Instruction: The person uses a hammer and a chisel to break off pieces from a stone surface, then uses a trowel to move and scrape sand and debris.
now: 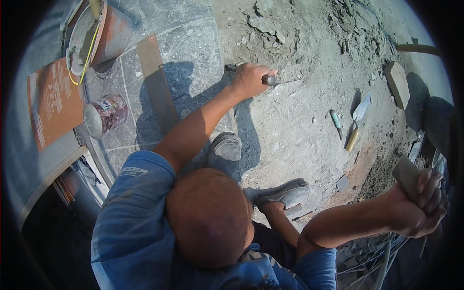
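Between twelve and one o'clock, grips a chisel-like tool point(270, 80) in the clenched left hand point(251, 80), low over the dusty ground point(290, 130), probably to steady it. Between three and four o'clock, curls the right hand point(419, 208) firmly round a grey block point(406, 175), held high, perhaps for room to swing, though too unclear to call a hammer. Toward two or three, has a trowel point(360, 112) and green-handled tool point(335, 121) lying together, apparently for easy reach.
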`<state>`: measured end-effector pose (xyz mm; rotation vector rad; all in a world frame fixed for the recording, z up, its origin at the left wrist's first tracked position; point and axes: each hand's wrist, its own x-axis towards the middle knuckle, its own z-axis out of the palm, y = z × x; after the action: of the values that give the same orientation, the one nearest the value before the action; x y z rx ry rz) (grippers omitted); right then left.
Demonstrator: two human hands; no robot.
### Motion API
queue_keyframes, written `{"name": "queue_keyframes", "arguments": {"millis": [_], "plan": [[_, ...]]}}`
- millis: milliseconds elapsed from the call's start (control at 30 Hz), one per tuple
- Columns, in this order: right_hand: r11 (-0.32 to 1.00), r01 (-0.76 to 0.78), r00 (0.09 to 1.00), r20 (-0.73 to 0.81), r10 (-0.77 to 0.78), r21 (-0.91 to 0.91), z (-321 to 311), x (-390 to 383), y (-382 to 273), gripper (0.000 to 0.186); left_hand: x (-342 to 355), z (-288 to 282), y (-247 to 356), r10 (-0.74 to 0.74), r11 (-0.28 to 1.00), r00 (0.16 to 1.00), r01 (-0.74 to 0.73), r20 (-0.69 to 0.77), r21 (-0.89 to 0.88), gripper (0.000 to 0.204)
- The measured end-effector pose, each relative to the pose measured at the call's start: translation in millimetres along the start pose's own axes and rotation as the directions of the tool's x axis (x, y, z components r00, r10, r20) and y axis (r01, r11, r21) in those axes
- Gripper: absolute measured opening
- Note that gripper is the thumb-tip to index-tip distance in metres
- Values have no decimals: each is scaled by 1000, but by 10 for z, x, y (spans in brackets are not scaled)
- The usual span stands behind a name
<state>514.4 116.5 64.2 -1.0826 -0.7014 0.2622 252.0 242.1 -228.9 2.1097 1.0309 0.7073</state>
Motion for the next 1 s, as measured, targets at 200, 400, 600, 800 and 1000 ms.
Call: {"name": "queue_keyframes", "arguments": {"millis": [200,400,600,800,1000], "plan": [[458,-634,479,148,865,-623,-307,-2671,1387,18,58,54,42,65,998,997,-66,-35,-23,32],[832,-512,855,-37,517,-216,295,-783,414,19,-67,-99,-34,-71,980,996,59,56,190,22],[950,30,997,-76,-6,312,290,-561,190,31,16,-57,39,-27,1000,1000,27,9,8,36],[342,-724,377,71,923,-599,-179,-2195,1179,16,-14,-59,-17,-31,999,999,32,-32,22,34],[981,-165,983,61,172,-100,307,-163,0,29,-33,-127,74,-94,994,995,96,-34,57,37]]}}
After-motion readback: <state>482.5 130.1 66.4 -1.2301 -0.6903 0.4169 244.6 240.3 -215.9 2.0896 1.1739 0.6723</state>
